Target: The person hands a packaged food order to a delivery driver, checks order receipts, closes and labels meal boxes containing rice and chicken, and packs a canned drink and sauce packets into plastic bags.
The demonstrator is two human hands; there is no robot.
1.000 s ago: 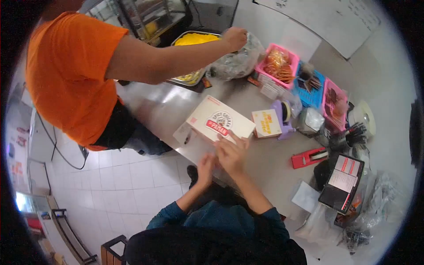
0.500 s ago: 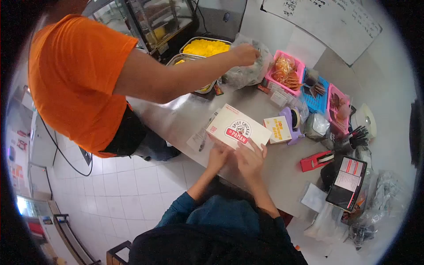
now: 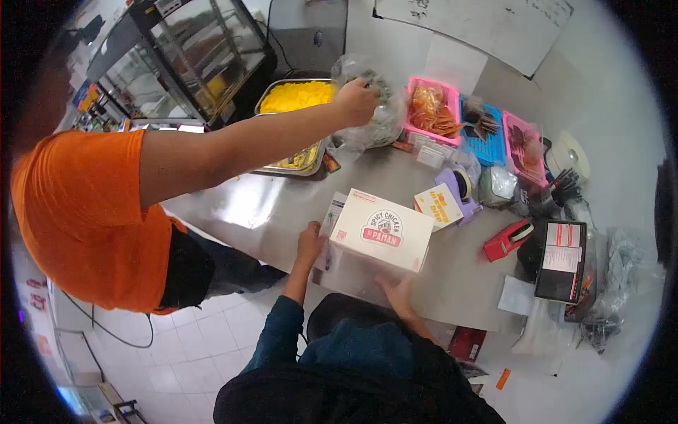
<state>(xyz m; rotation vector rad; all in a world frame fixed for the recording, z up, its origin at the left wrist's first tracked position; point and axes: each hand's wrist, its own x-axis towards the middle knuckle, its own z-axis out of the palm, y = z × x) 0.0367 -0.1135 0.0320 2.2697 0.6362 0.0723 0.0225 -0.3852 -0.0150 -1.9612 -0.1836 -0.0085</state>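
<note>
A closed white box printed "Spicy Chicken" lies on the metal table in front of me. My left hand is beside its left end, near a paper slip and a pen, with its fingers curled; whether it holds anything is too small to tell. Near the box's front edge, low on the right, my right hand has its fingers apart and holds nothing. A smaller box with yellow print leans by a purple tape dispenser.
A co-worker in orange reaches across the back left to a plastic bag beside trays of yellow food. Pink and blue baskets stand at the back right. Further right are a red tape dispenser and a tablet.
My hands have moved apart, the left one to the box's left side and the right one off its top, down to the front. The view has shifted.
</note>
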